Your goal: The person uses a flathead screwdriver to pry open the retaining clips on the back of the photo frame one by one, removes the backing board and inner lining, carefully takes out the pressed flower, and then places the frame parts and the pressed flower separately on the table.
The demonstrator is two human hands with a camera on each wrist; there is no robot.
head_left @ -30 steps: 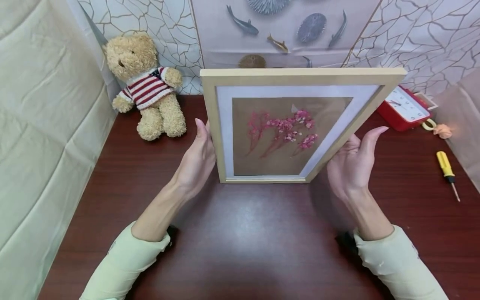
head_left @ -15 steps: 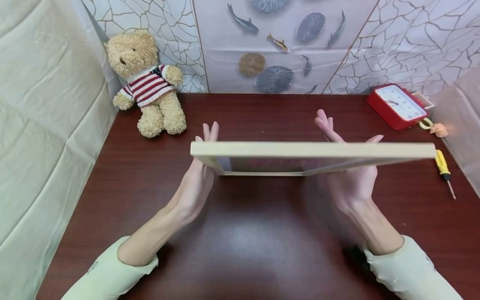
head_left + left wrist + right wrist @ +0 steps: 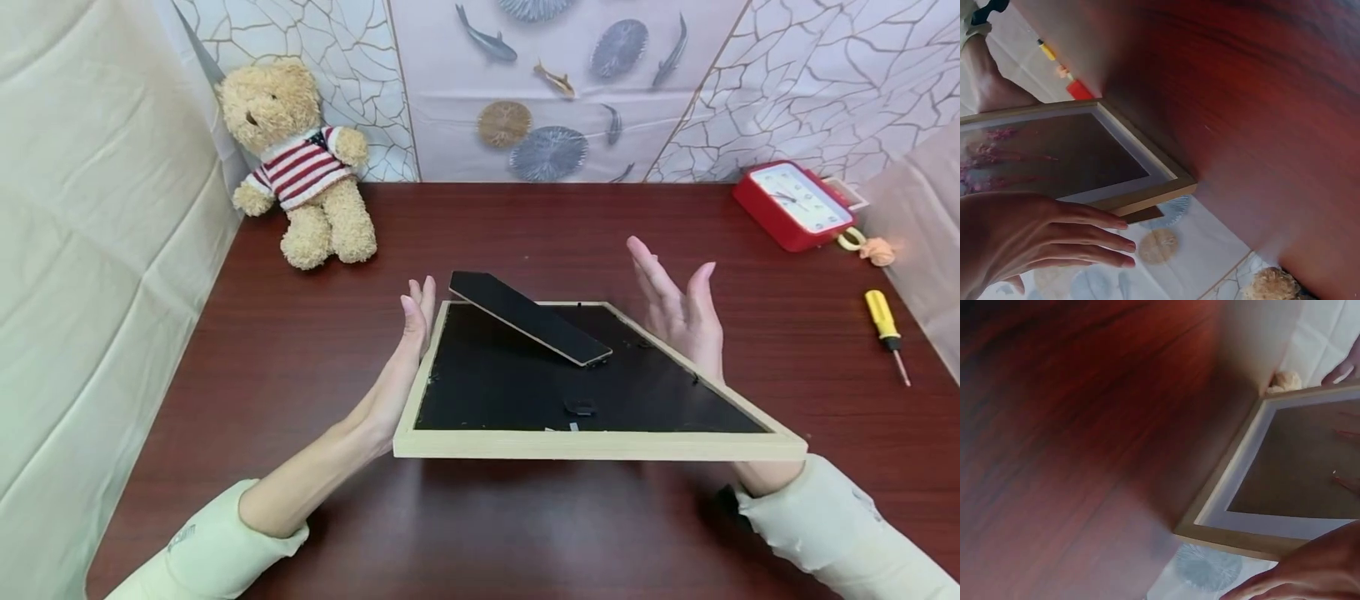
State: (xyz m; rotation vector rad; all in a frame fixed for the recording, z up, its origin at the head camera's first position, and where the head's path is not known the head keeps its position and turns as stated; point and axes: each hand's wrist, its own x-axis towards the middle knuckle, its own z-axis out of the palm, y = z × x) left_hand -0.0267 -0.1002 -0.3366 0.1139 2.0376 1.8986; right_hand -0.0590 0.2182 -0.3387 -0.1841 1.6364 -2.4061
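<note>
A picture frame (image 3: 592,445) with a pale wooden rim is tilted above the table, its black back upward in the head view. From that back a black stand leg (image 3: 528,321) sticks out at an angle. My left hand (image 3: 397,375) presses flat against the frame's left side, fingers straight. On the opposite side my right hand (image 3: 686,325) supports it with extended fingers and a raised thumb. Pink dried flowers (image 3: 988,153) show behind the front in the left wrist view. In the right wrist view, part of my right hand (image 3: 1322,562) lies along the rim.
A teddy bear (image 3: 311,171) in a striped sweater sits at the back left of the dark red-brown table (image 3: 525,533). At the back right stands a red clock (image 3: 795,204), with a yellow-handled screwdriver (image 3: 885,329) nearer. Patterned cloth (image 3: 555,100) hangs behind.
The frame has turned over between my hands: its flower front faced me, then its top edge swung toward me and down, and now its black back with the stand leg shows.
</note>
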